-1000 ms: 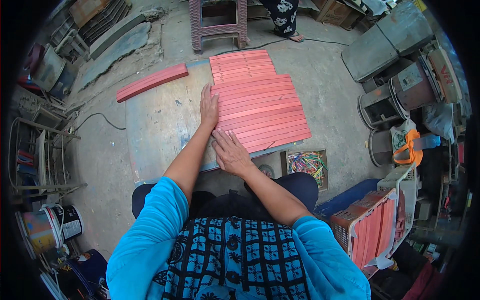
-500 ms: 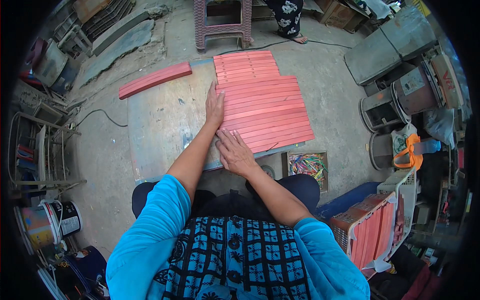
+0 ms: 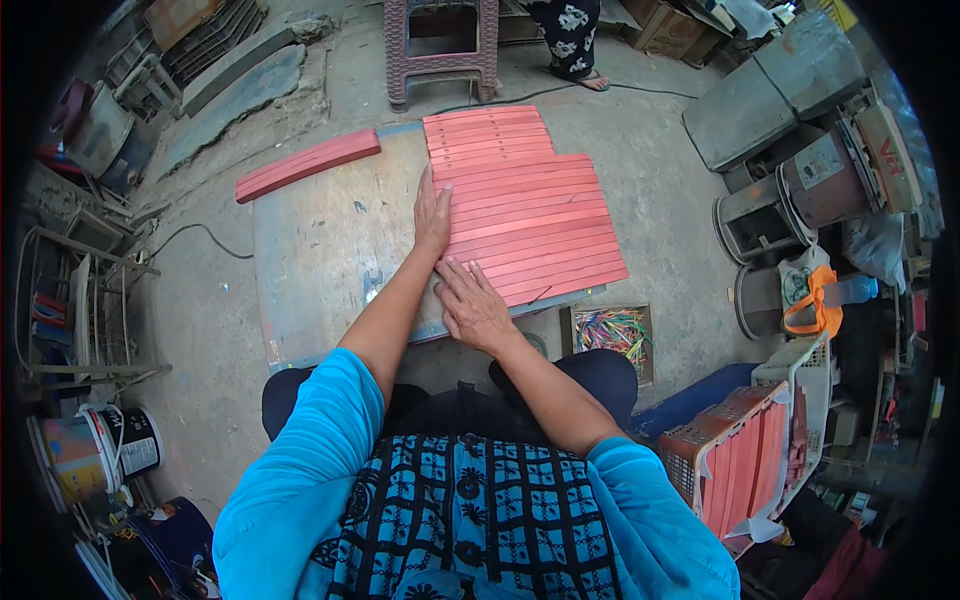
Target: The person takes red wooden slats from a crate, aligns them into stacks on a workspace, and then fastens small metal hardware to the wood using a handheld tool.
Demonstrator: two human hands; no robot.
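Note:
Many red wooden slats lie side by side in rows on a low grey metal table. My left hand lies flat, fingers together, against the left ends of the slats. My right hand rests palm down with fingers spread on the nearest slats at the table's front edge. Neither hand grips anything. A separate small bundle of red slats lies at the table's far left corner.
A pink plastic stool and another person's feet are beyond the table. A box of coloured sticks sits by my right knee. A crate with more red slats stands at right. Paint buckets are at left.
Both hands stay on the slats; my left hand has shifted slightly along their left ends. The view has drifted a little.

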